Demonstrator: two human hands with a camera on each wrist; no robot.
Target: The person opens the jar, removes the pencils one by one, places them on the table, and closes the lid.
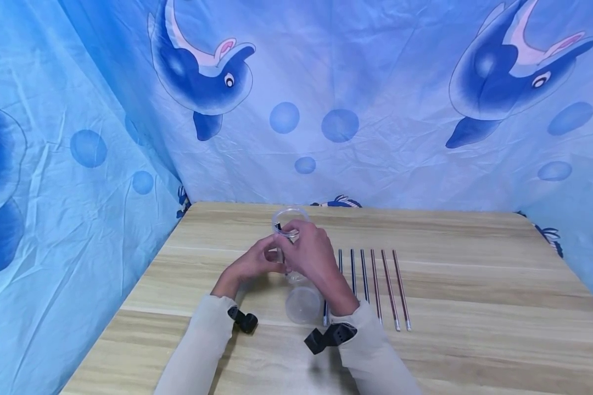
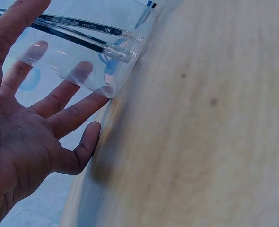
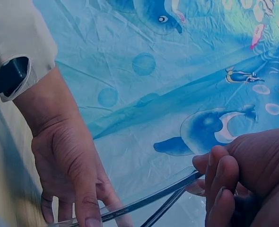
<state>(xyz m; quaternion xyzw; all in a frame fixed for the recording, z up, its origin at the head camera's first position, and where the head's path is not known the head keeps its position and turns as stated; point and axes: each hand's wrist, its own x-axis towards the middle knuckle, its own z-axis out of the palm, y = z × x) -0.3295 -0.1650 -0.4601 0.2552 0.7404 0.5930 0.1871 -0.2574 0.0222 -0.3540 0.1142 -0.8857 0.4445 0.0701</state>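
Note:
A clear plastic jar (image 1: 290,213) stands near the middle of the table, and the left hand (image 1: 255,260) holds its side with thumb and fingers around it. Inside it, dark pencils (image 2: 80,24) lean at a slant in the left wrist view, one marked HB. The right hand (image 1: 308,249) is over the jar's rim, its fingers curled. In the right wrist view the right hand's fingertips (image 3: 221,177) pinch the end of a dark pencil (image 3: 151,200). The right hand hides part of the jar in the head view.
A round translucent lid (image 1: 302,305) lies in front of the jar. To the right, several dark blue pencils (image 1: 353,271) and red pencils (image 1: 388,285) lie in a row on the wooden table (image 1: 474,285). A blue dolphin-print cloth (image 1: 385,164) hangs behind and to the left.

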